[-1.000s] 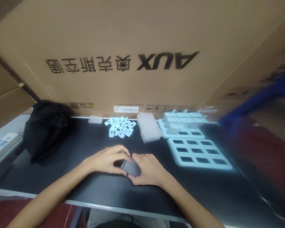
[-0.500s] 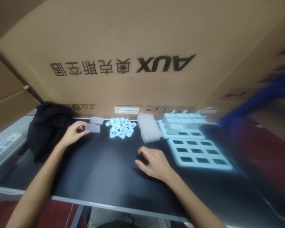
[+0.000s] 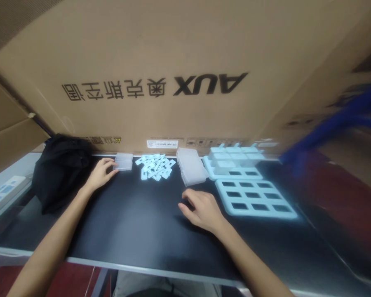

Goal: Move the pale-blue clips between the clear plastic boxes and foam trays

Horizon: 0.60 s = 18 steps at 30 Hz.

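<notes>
Left hand (image 3: 101, 173) is at the back-left of the matte black table (image 3: 136, 222), fingertips on the left edge of a clear plastic case (image 3: 123, 161) - small, flat, rectangular, frosted; pinched or only touched, cannot tell. The case lies against the foot of the big cardboard box (image 3: 173, 49), just left of a loose pile of white plastic tabs (image 3: 156, 167), thin flat pieces with cut-outs.

Right hand (image 3: 202, 208) rests palm-down mid-table, fingers half curled, holding nothing; it sits just in front of a stack of translucent lids (image 3: 191, 166) and beside a pale blue grid tray (image 3: 255, 198) with nine rectangular openings. A second tray (image 3: 231, 161) behind it carries blocky raised shapes. A crumpled black cloth bag (image 3: 60, 171) sits left of the left hand.

Versus earlier: a second ago both hands met mid-table over one small flat piece; half a second ago the left held a flat clear case just short of the box - now the case is back against it. The right hand has barely moved.
</notes>
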Each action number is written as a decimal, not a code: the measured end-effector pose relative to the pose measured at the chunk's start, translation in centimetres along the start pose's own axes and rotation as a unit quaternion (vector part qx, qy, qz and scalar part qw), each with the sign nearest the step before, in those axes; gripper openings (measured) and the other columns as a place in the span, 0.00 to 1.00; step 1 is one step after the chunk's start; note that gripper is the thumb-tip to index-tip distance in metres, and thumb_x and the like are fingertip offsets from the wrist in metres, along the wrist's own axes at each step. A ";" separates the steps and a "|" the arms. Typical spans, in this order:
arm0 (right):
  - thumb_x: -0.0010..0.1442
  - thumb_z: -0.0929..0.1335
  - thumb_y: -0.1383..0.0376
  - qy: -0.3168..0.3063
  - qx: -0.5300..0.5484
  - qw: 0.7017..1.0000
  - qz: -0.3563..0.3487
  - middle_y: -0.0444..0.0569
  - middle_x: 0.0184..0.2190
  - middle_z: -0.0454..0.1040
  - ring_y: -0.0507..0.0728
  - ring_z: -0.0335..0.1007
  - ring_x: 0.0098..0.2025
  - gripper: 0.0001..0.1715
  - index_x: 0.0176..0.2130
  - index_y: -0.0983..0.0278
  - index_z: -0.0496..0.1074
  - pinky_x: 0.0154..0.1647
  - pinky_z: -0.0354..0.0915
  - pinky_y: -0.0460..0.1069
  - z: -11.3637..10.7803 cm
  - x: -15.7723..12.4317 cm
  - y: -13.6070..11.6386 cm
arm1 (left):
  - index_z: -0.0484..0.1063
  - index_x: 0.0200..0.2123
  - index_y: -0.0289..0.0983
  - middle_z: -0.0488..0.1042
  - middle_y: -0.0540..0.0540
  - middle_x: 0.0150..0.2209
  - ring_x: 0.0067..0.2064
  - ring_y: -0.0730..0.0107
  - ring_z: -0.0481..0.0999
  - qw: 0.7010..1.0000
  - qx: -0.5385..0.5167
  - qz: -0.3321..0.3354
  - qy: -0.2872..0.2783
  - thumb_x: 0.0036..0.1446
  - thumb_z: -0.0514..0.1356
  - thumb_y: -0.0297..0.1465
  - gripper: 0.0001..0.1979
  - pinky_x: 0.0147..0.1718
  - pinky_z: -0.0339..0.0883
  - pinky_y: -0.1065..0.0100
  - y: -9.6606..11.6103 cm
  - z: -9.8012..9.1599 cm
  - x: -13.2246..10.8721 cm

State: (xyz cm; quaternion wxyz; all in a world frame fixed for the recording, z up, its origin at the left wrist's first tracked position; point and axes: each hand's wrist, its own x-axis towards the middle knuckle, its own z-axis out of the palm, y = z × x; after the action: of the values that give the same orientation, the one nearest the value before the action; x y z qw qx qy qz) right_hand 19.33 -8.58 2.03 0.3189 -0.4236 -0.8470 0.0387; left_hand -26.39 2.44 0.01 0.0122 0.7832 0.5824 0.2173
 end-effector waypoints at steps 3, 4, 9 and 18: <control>0.68 0.64 0.60 0.100 0.012 0.995 0.007 0.39 0.20 0.65 0.50 0.59 0.20 0.12 0.33 0.60 0.69 0.27 0.55 0.46 -1.0 0.0 1.3 | 0.76 0.51 0.41 0.71 0.40 0.57 0.58 0.49 0.67 0.999 0.037 0.024 0.031 0.64 0.59 0.50 0.22 0.62 0.62 0.48 1.2 -0.1 0.2; 0.68 0.64 0.60 0.137 0.015 0.990 0.024 0.39 0.19 0.64 0.50 0.58 0.20 0.12 0.33 0.60 0.68 0.27 0.55 0.46 -1.4 0.0 1.8 | 0.76 0.51 0.41 0.71 0.40 0.57 0.58 0.49 0.68 0.998 0.047 0.035 0.034 0.65 0.58 0.49 0.22 0.61 0.62 0.48 1.9 -0.1 0.4; 0.65 0.65 0.57 0.279 -0.018 0.941 0.192 0.40 0.20 0.66 0.52 0.62 0.21 0.11 0.33 0.60 0.67 0.28 0.59 0.47 -3.4 -0.3 5.7 | 0.76 0.53 0.42 0.75 0.42 0.56 0.56 0.51 0.70 0.990 0.090 0.106 -0.021 0.71 0.51 0.46 0.21 0.60 0.62 0.50 7.2 0.4 2.6; 0.53 0.67 0.49 0.261 -0.015 0.896 0.358 0.49 0.29 0.74 0.60 0.72 0.33 0.21 0.40 0.61 0.66 0.45 0.69 0.57 -3.3 -1.3 14.2 | 0.80 0.44 0.41 0.81 0.42 0.47 0.52 0.54 0.73 0.983 0.117 0.133 -0.040 0.73 0.48 0.45 0.23 0.65 0.53 0.47 10.0 2.7 5.3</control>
State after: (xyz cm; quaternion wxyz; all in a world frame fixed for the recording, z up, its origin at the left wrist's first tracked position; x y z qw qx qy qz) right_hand 31.60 -1.21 -0.82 0.4870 -0.6975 -0.5250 0.0254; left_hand -15.10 4.76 2.01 -0.0855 0.8579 0.4933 0.1160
